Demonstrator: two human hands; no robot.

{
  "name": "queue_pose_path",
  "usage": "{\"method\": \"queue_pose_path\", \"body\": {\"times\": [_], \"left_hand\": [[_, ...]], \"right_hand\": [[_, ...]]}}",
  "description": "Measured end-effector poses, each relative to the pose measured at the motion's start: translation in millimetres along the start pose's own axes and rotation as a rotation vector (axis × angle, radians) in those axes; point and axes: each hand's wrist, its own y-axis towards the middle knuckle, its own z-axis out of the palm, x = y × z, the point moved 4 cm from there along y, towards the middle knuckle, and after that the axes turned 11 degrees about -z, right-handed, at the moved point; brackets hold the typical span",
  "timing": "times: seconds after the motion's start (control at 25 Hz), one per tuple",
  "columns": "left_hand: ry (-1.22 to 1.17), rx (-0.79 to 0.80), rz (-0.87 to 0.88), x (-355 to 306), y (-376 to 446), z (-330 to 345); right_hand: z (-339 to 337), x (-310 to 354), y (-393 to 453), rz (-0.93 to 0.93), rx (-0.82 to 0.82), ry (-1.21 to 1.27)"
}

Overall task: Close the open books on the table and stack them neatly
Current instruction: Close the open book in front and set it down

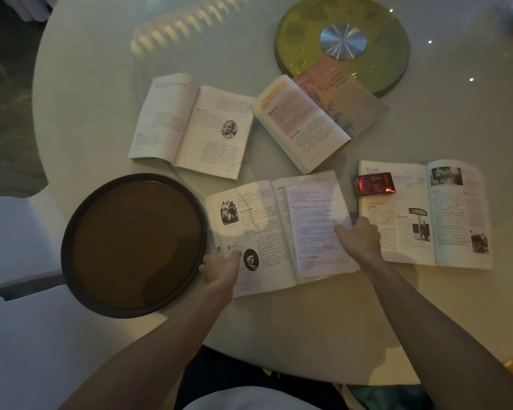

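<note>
Several open books lie on a round white table (279,327). The nearest open book (264,226) lies in front of me. My left hand (219,270) grips its lower left edge, thumb on the page. My right hand (360,238) holds the outer edge of its right-hand pages, which are lifted slightly. A second open book (444,220) lies to the right. A third open book (190,125) lies at the back left. A fourth book (305,119) at the back centre is open with its pink and grey cover folded out.
A round dark tray (67,247) overhangs the table's left front edge, touching the near book. A red packet (375,184) rests on the right book's left page. A yellow-green turntable disc (391,34) sits at the back. White chairs (12,232) stand to the left.
</note>
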Motion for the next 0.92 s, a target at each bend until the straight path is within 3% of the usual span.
{"method": "queue_pose_path", "body": {"times": [0.24, 0.48, 0.64, 0.8, 0.92], "left_hand": [[-0.117, 0.186, -0.043, -9, 8, -2], [-0.039, 0.183, -0.033, -7, -4, -5], [-0.134, 0.29, 0.204, -18, -31, 2], [0.072, 0.476, 0.502, -43, -76, 29], [0.286, 0.643, 0.594, -49, -95, 58]], "right_hand": [[2, -12, -2, 0.059, 0.108, 0.324], [-2, -13, -17, -0.049, 0.174, 0.519], [7, -18, -27, -0.032, 0.148, 0.558], [20, -24, -39, -0.034, 0.12, 0.624], [32, -23, -49, 0.015, 0.143, 0.788]]}}
